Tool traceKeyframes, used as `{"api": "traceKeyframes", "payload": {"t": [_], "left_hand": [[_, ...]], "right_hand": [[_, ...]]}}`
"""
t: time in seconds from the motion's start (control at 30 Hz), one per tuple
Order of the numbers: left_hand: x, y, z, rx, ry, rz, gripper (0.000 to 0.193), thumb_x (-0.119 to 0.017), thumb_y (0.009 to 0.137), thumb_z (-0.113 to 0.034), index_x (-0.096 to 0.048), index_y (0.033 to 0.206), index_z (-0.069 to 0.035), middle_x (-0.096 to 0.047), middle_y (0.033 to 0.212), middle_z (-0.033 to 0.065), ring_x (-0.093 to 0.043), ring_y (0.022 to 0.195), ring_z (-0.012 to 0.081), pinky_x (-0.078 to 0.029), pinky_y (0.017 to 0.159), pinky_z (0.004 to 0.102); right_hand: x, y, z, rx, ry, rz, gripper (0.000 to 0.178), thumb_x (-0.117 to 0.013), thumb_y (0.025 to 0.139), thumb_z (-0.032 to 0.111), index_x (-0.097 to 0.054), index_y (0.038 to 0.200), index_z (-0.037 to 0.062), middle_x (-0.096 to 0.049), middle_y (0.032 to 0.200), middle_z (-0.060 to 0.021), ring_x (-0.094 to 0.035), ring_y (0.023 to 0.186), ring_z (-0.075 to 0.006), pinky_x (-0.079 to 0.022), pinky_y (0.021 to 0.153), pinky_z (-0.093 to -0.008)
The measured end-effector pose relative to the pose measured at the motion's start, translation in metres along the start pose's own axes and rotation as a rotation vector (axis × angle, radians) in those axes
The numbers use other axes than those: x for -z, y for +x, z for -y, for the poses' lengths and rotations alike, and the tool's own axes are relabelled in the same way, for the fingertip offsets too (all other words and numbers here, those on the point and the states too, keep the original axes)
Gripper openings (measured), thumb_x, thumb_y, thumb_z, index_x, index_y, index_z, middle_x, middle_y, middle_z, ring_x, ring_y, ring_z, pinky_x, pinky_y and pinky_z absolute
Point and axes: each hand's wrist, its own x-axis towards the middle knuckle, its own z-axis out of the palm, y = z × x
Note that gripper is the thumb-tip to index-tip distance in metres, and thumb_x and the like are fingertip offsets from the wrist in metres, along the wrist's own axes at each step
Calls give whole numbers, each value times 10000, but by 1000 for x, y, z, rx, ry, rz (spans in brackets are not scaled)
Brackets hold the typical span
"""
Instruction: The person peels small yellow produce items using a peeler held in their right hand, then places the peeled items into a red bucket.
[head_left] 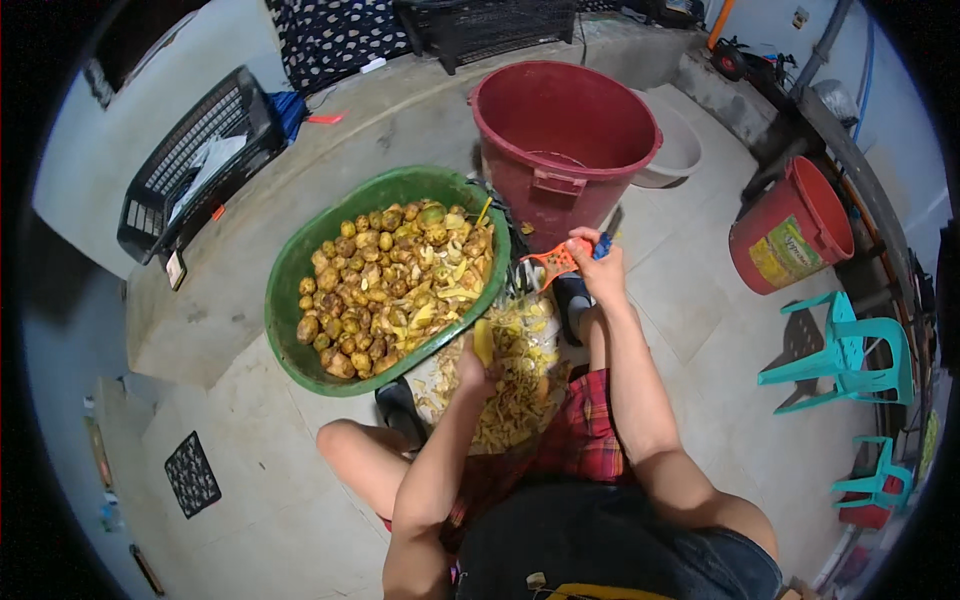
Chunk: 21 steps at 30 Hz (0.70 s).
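My left hand [473, 372] is closed round a peeled yellow piece of produce [484, 343], held upright above a heap of peelings [515, 400] between my feet. My right hand [600, 268] grips an orange peeler [553, 264] with a blue part at its handle end; its head points left, apart from the yellow piece. Just beyond my left hand sits a wide green basin [283, 300]. It holds many round brownish-yellow pieces of produce [350, 290], whose exact kind I cannot tell. Paler yellow pieces and peel lie along its right side.
A large dark-red tub [560, 190] stands beyond my right hand, with a whitish basin [668, 145] behind it. Further right are a red bucket [790, 230] and a teal plastic chair [850, 350]. A black crate [195, 160] rests on the concrete ledge [400, 110] at the left.
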Motion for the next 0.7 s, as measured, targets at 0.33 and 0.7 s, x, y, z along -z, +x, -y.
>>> {"api": "traceKeyframes", "payload": {"t": [0.33,0.7], "left_hand": [[-166,50,-95,-178,208,389,522,-294,998,-571,-554,1048,-121,-657,821,63,-549,579,144,-407,438,259],[-130,106,-115,-344,103,324,234,-452,993,-272,-562,1073,-81,-631,739,39,-491,551,95,-359,461,235]], "right_hand": [[32,5,24,116,-599,26,363,-716,795,372,-703,941,40,-664,837,-203,-638,794,-388,-499,733,-431],[20,-2,24,-8,-713,339,454,-495,932,449,-709,941,48,-654,825,-243,-630,858,-424,-479,763,-477]]}}
